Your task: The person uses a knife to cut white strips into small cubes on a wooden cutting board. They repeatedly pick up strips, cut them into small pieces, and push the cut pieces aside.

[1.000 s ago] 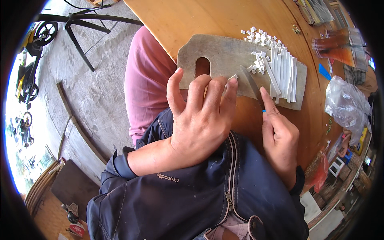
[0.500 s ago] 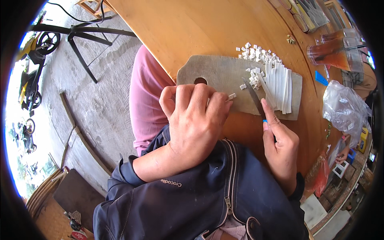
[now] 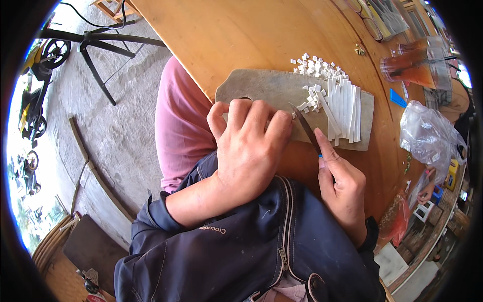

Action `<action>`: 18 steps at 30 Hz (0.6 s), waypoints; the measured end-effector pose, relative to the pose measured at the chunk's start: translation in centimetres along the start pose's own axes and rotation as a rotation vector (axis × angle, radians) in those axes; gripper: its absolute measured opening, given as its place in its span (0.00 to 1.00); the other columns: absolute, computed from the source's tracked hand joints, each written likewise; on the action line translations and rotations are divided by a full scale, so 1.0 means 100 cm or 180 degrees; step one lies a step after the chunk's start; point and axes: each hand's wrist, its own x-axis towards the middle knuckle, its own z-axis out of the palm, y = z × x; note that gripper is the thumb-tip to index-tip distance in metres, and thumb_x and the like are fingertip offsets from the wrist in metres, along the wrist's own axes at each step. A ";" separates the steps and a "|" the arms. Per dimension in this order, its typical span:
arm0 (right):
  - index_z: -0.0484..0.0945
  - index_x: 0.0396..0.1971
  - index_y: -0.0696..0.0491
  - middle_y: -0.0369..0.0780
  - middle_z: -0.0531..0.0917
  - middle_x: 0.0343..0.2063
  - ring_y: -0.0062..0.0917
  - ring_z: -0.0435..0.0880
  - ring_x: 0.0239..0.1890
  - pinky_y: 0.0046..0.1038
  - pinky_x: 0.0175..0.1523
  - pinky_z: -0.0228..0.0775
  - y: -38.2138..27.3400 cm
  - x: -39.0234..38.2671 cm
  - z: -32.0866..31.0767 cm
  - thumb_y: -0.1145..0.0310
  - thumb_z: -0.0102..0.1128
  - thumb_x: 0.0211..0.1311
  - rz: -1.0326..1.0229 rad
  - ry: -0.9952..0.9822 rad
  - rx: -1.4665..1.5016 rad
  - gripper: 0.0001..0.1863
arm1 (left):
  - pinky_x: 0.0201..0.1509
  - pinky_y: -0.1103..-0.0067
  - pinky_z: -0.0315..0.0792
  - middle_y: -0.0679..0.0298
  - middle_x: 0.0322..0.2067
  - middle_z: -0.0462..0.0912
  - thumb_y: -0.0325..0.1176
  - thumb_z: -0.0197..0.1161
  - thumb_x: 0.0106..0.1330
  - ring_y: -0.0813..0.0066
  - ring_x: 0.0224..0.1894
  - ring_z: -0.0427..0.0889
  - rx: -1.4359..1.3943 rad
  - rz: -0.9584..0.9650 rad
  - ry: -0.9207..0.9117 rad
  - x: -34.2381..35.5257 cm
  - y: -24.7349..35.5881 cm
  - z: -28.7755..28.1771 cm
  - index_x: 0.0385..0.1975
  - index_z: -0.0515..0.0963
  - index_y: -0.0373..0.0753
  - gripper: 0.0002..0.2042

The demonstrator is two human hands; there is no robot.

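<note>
A worn cutting board (image 3: 276, 85) lies at the table's near edge. My left hand (image 3: 249, 146) is closed over its left part, fingers bent down; a white tip (image 3: 294, 115) shows by its fingertips, while the rest of that strip is hidden. In my right hand (image 3: 344, 181) is a knife (image 3: 306, 128) with a dark blade and a bit of blue at the handle, index finger along its back. The blade points at the left fingertips. Flat white strips (image 3: 346, 110) lie side by side on the board's right, beside small cut pieces (image 3: 313, 98).
More white pieces (image 3: 318, 66) are heaped past the board's far edge. Further right are cups of brown drink (image 3: 410, 68), a blue piece (image 3: 397, 97), a clear plastic bag (image 3: 427, 133) and glasses (image 3: 373, 27). Another person's hand (image 3: 426, 193) shows at the far right.
My right hand has brought the knife left, its tip nearer my left fingertips. Less of the white strip shows by the left hand. The whole view has shifted slightly.
</note>
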 end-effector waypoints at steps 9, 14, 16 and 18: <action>0.73 0.70 0.45 0.43 0.71 0.19 0.33 0.76 0.20 0.38 0.32 0.73 0.000 -0.004 0.008 0.87 0.60 0.54 0.0014 0.0045 -0.0279 0.41 | 0.56 0.63 0.64 0.69 0.32 0.78 0.32 0.74 0.57 0.64 0.44 0.77 0.0046 -0.0027 -0.0041 -0.003 0.001 -0.001 0.36 0.83 0.48 0.09; 0.74 0.69 0.47 0.44 0.71 0.20 0.29 0.72 0.20 0.32 0.33 0.73 -0.004 -0.002 0.013 0.88 0.57 0.58 -0.0003 0.0117 -0.0472 0.37 | 0.64 0.57 0.61 0.71 0.36 0.77 0.34 0.74 0.56 0.68 0.48 0.77 0.0582 0.0134 -0.0109 -0.012 0.009 -0.008 0.43 0.85 0.49 0.14; 0.75 0.69 0.48 0.45 0.71 0.21 0.26 0.70 0.21 0.28 0.33 0.72 -0.003 -0.001 0.011 0.88 0.55 0.61 0.0049 0.0084 -0.0332 0.35 | 0.69 0.53 0.59 0.72 0.38 0.77 0.35 0.74 0.55 0.69 0.50 0.77 0.0915 0.0132 -0.0123 -0.018 0.016 -0.008 0.46 0.86 0.49 0.17; 0.74 0.69 0.48 0.45 0.71 0.21 0.27 0.69 0.21 0.28 0.33 0.71 -0.004 -0.002 0.004 0.87 0.55 0.63 0.0152 -0.0024 -0.0123 0.34 | 0.73 0.45 0.53 0.71 0.39 0.77 0.36 0.73 0.54 0.69 0.52 0.77 0.1042 0.0159 -0.0291 -0.019 0.019 -0.010 0.48 0.85 0.47 0.19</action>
